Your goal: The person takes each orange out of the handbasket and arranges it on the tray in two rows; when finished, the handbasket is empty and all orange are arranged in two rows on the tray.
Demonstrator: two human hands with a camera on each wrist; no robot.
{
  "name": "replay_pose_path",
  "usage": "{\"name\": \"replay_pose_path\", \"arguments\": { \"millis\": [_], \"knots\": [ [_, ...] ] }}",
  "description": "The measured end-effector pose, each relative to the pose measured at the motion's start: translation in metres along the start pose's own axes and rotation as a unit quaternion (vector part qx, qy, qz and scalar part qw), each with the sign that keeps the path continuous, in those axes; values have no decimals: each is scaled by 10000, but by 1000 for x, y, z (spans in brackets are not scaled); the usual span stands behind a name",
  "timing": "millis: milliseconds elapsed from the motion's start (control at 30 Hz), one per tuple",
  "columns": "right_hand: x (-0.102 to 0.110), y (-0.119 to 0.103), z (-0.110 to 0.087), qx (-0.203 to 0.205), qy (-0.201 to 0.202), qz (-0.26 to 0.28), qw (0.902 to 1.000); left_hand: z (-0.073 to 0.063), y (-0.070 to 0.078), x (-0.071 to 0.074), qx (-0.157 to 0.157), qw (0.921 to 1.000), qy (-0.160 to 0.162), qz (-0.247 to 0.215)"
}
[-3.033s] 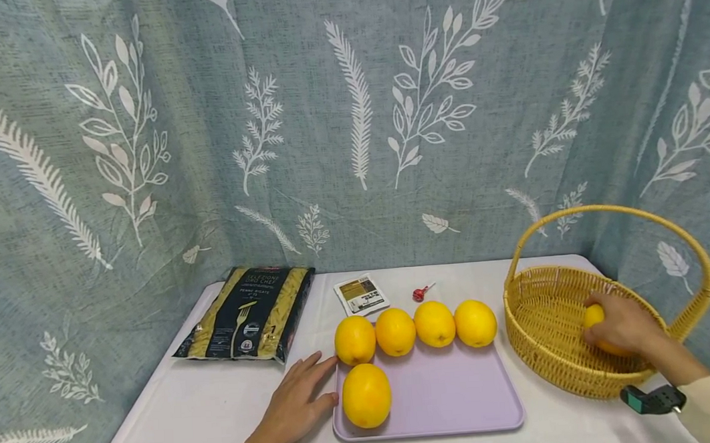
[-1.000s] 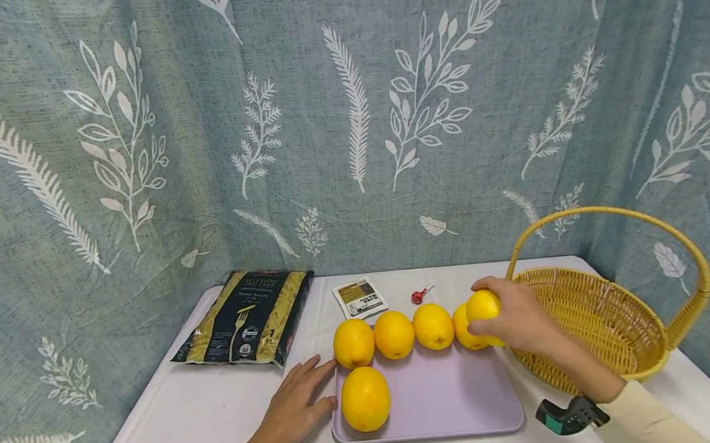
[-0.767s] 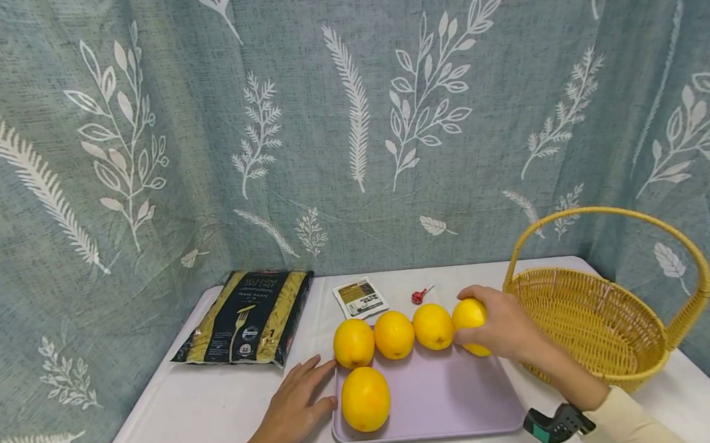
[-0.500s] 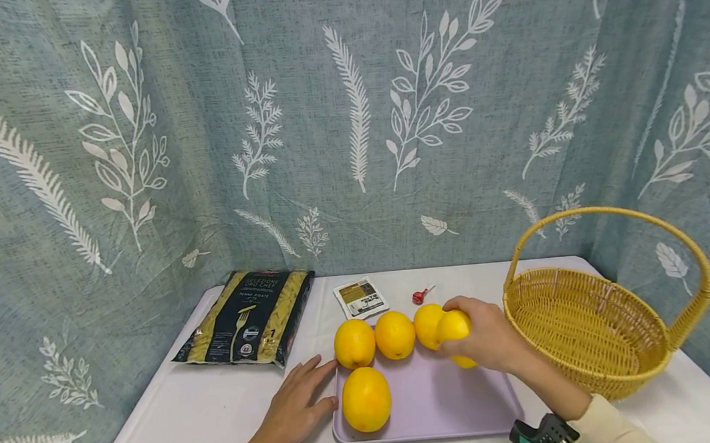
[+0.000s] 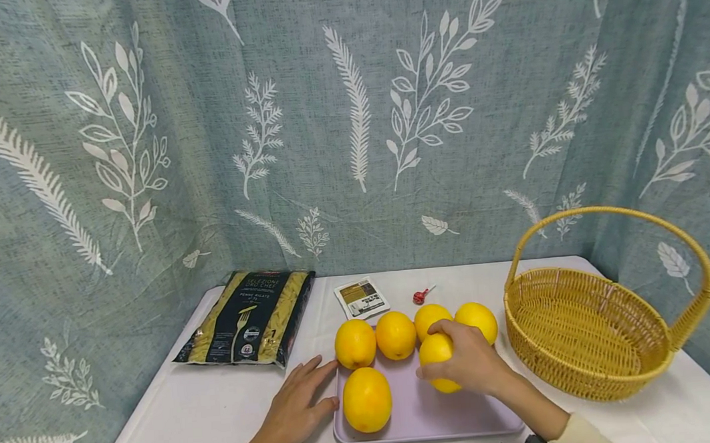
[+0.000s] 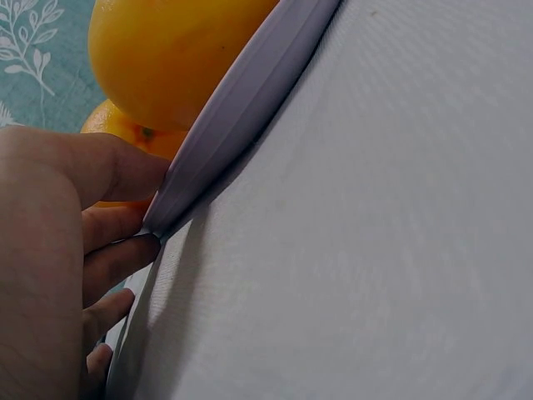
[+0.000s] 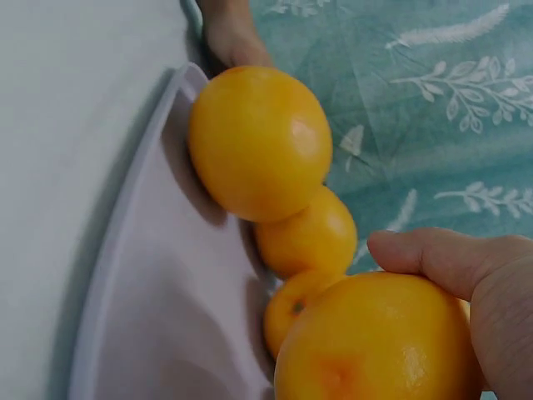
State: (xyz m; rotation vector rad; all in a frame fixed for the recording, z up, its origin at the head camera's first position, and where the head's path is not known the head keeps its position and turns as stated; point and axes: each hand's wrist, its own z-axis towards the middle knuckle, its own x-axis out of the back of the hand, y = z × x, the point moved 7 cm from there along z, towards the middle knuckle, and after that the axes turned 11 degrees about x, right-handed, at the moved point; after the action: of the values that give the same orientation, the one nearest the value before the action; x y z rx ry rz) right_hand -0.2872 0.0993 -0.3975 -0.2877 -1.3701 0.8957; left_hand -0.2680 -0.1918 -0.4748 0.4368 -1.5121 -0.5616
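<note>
My right hand (image 5: 473,362) grips an orange (image 5: 436,358), fingers behind it and thumb in front. It is over the middle of the lilac tray (image 5: 413,409); whether it touches the tray I cannot tell. In the right wrist view the held orange (image 7: 379,342) fills the bottom, beside the thumb. Along the tray's back edge sits a row of several oranges (image 5: 396,335). One more orange (image 5: 367,400) lies at the front left. My left hand (image 5: 295,405) rests at the tray's left side, fingers extended. Its thumb and fingertips touch the rim (image 6: 208,142) in the left wrist view.
To the right stands a yellow wicker basket (image 5: 586,370) with a tall arched handle. A penne bag (image 5: 248,317) lies back left. Behind the tray are a small sachet (image 5: 362,298) and a red lollipop (image 5: 420,297). A patterned curtain (image 5: 351,148) hangs behind the white table.
My right hand has lifted an orange from the basket and carried it left past the tray's right end to its middle. The left hand has stayed at the tray's edge.
</note>
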Motion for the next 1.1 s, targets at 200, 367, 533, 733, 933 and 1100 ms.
{"name": "replay_pose_path", "arguments": {
  "millis": [200, 367, 533, 733, 933, 1100],
  "knots": [
    [-10, 0, -3, 139, 2, 113, 9998, 0, 0, 0, -5, 10000, -24, -22],
    [-18, 3, -5, 144, -28, 86, 9999, 0, 0, 0, 3, 10000, -17, -19],
    [-23, 3, -6, 133, -31, -2, 9999, -1, 1, 0, -36, 10000, 4, -4],
    [-30, 1, -7, 136, -81, -85, 9998, 0, 2, 1, -35, 10000, -13, 13],
    [-39, -3, -5, 241, -247, -100, 9994, -1, 3, 2, -97, 9999, 63, 2],
    [-43, -9, -5, 469, -320, -216, 9982, 0, 1, 1, -75, 9999, 94, 5]
  ]
}}
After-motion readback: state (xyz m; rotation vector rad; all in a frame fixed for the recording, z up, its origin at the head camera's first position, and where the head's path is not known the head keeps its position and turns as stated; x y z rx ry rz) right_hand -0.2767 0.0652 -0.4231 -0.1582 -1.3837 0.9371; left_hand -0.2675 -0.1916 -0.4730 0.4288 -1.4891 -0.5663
